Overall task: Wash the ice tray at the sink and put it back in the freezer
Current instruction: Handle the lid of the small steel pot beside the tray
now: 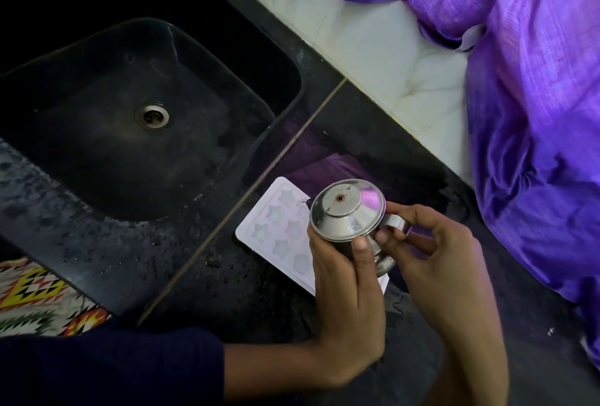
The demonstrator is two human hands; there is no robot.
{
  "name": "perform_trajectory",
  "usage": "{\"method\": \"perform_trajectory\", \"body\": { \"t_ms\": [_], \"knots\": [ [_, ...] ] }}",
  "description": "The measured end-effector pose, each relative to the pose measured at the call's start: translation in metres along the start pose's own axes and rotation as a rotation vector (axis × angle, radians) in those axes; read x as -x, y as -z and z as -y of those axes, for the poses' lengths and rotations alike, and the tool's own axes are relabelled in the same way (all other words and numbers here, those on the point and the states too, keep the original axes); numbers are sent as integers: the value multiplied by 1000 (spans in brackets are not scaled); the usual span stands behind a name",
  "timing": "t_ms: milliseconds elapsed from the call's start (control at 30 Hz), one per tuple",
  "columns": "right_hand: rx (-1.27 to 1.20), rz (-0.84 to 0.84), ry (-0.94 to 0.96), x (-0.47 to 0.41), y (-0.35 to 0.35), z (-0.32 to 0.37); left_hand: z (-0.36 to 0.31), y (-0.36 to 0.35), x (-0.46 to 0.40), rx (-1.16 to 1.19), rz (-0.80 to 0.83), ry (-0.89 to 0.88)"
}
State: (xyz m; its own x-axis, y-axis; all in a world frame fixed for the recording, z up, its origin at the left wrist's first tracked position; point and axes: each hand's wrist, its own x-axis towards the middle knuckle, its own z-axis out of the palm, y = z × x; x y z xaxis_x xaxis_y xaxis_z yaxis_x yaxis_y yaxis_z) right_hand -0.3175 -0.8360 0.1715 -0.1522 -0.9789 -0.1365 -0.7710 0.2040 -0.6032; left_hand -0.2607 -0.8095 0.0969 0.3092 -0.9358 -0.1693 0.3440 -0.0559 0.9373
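Note:
A white ice tray (276, 227) with star-shaped moulds lies flat on the black counter (227, 292), just right of the black sink (97, 145). Both my hands hold a lidded steel jug (347, 210) above the tray's right part, tilted toward the tray. My left hand (347, 301) grips the jug's body from below, with the thumb up against its side. My right hand (435, 262) has its fingers curled round the jug's handle. The jug and my hands hide the near right part of the tray.
The sink's steel drain (152, 116) shows in its bare basin. Purple cloth (535, 113) hangs at the right over a white tiled wall (373, 48). A patterned fabric (35, 301) shows at the lower left, below the counter's edge.

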Motion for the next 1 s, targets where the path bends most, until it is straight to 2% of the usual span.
{"method": "perform_trajectory", "body": {
  "t_ms": [1000],
  "knots": [
    [41, 1, 26, 7, 2, 1, -1, 1, 4, -24, 17, 21]
  ]
}}
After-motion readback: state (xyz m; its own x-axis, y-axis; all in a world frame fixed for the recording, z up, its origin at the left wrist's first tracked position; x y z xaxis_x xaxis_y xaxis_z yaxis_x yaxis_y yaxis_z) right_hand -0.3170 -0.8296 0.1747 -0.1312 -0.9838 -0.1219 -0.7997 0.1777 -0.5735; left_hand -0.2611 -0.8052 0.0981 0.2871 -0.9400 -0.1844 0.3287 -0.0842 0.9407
